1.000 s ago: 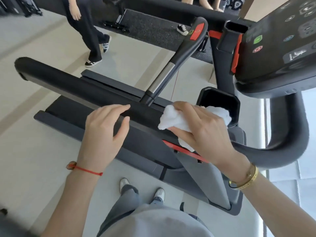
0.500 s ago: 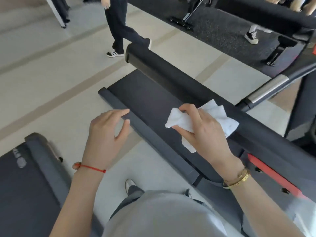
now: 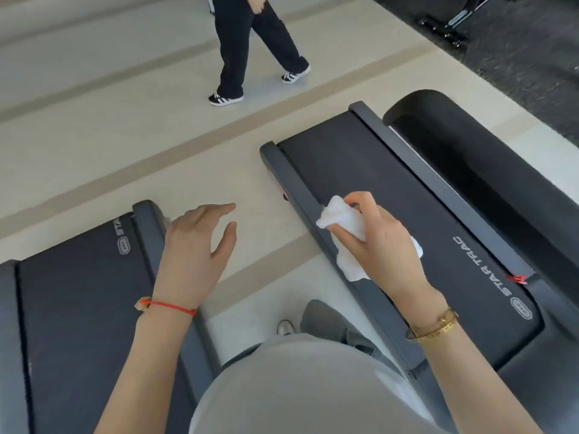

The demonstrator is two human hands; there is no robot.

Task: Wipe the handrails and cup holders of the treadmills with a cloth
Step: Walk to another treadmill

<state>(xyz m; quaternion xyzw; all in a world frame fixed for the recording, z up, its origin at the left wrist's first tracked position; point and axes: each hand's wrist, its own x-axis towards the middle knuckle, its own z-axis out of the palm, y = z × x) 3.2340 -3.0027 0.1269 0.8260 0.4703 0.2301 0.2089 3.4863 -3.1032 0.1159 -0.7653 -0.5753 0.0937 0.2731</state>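
1. Gripping the white cloth bunched, the right hand is hovering over the treadmill belt at 3 o'clock — wiping nothing.
2. Hanging empty, the left hand is spreading its fingers.
3. Judging: between surfaces — next, reaching the handrail at 2 o'clock.

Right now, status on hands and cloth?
Right hand gripping white cloth, off the handrail. Left hand open, empty. Person walking ahead, clear of treadmills.

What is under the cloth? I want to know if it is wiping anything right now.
The cloth, bunched in the right hand, hangs above the treadmill's grey side rail and belt edge. The hand hides its far part.
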